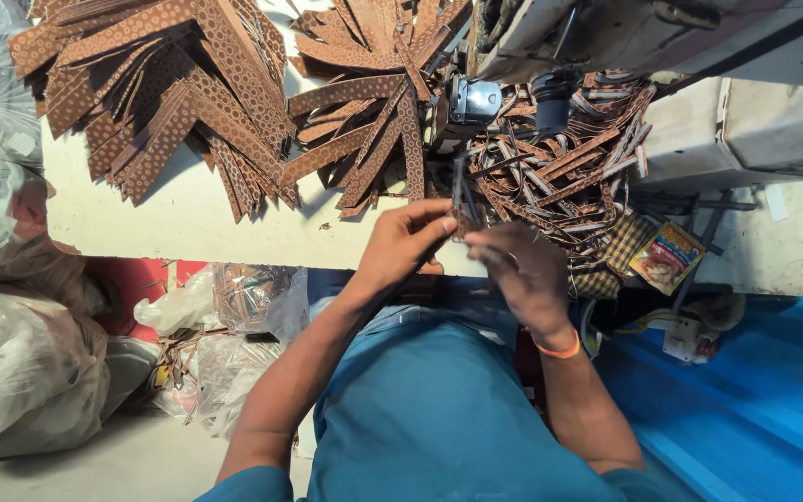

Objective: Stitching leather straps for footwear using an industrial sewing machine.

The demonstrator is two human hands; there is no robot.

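A cream worktable [188,228] fills the upper half of the view, its bare top scuffed and lit evenly from above, with a grey-white machine body [662,33] across it at one o'clock. Below its edge, at eight o'clock, clear plastic sacks [20,372] crowd a pale floor [132,465]. At four o'clock the floor [755,409] is bright blue, and a small colourful packet [667,257] lies at three o'clock by the table's worn corner.

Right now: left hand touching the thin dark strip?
Touching. Head view shows the left hand fingertips pinching the thin dark strip, opposite the right hand.
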